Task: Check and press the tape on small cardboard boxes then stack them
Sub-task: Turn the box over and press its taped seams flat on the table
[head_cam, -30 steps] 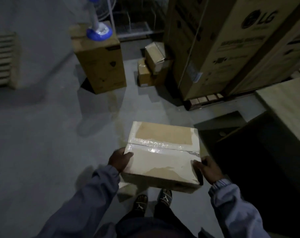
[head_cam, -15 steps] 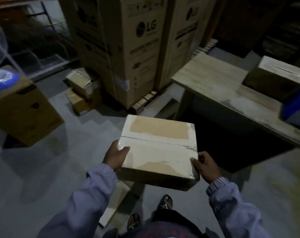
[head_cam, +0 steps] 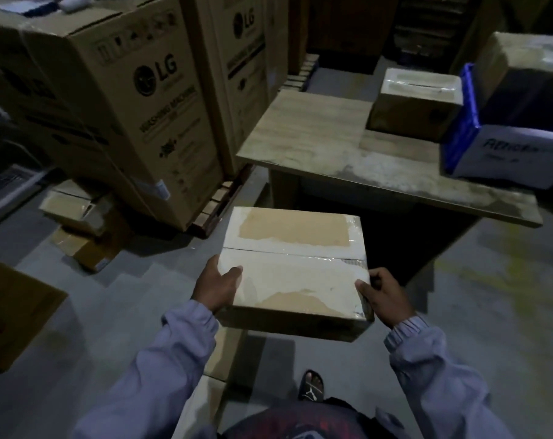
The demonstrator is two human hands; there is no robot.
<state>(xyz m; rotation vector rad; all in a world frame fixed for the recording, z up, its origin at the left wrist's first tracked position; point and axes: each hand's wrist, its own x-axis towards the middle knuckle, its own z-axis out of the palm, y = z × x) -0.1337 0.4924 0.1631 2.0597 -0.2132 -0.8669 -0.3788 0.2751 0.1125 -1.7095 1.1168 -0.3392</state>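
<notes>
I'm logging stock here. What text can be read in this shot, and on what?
"LG": on the left tall carton.
"WASHING MACHINE": same carton, below the logo.
"LG": on the second tall carton.
Print on the white-and-blue box: too blurred to read.
No text shows on the held box.

Count: 2 hands, left hand (head_cam: 216, 288) and right hand (head_cam: 384, 296). Small taped boxes: 1 held box (head_cam: 295, 274), 1 table box (head_cam: 417, 103). 2 LG cartons (head_cam: 136, 99) with logos showing. 1 table (head_cam: 316, 137). 1 blue crate (head_cam: 462, 122). 1 white box (head_cam: 516, 156). 1 edge carton (head_cam: 12, 315), far left. Floor boxes (head_cam: 75, 210): number unclear. 1 sandal (head_cam: 311, 386).
</notes>
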